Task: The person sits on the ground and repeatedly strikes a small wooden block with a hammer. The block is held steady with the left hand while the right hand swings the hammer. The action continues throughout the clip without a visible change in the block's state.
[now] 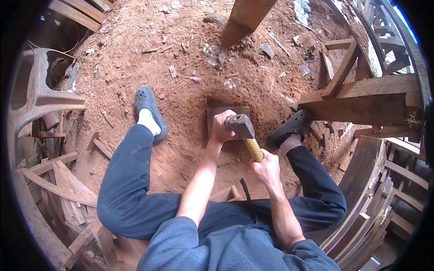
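My right hand (267, 166) is closed round the yellow-wrapped handle of a hammer (253, 149). Its dark metal head is raised beside my left hand (223, 126), partly covering that hand's fingertips. The left hand is a fist round something small whose end is hidden behind the hammer head; I cannot tell what it is. Beneath both hands, a flat square plate or block (213, 117) lies in a hollow of the sawdust-covered ground between my feet. Whether the held piece touches it does not show.
Stacked timber strips (364, 216) stand at the right, below a wooden beam frame (359, 108). A wooden post (251, 15) rises ahead. At the left are a plastic chair (37, 84) and wood offcuts (61, 189). Sawdust, chips and scraps cover the ground.
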`<control>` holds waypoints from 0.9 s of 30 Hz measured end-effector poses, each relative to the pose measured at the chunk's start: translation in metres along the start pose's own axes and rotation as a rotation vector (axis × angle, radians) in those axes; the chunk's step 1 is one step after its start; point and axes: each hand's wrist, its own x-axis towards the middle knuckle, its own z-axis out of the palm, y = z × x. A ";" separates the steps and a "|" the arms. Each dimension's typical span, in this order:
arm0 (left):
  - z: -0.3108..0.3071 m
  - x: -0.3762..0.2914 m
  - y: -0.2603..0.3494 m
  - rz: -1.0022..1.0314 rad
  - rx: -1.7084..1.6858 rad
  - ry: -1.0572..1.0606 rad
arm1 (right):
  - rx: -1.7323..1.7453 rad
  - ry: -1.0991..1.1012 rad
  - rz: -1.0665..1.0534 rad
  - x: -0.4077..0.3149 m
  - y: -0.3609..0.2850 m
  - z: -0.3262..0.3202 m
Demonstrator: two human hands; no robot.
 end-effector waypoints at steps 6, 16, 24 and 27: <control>0.006 0.005 0.003 -0.002 -0.036 0.026 | 0.028 -0.006 0.001 0.001 0.005 -0.002; 0.004 0.004 0.004 0.032 0.008 0.025 | 0.087 -0.036 0.012 0.003 0.013 0.008; 0.005 0.004 0.013 -0.021 0.024 0.000 | 0.457 0.053 0.003 -0.025 -0.007 -0.053; 0.006 0.005 0.014 -0.036 -0.003 0.025 | 0.789 0.304 -0.193 -0.060 -0.023 -0.099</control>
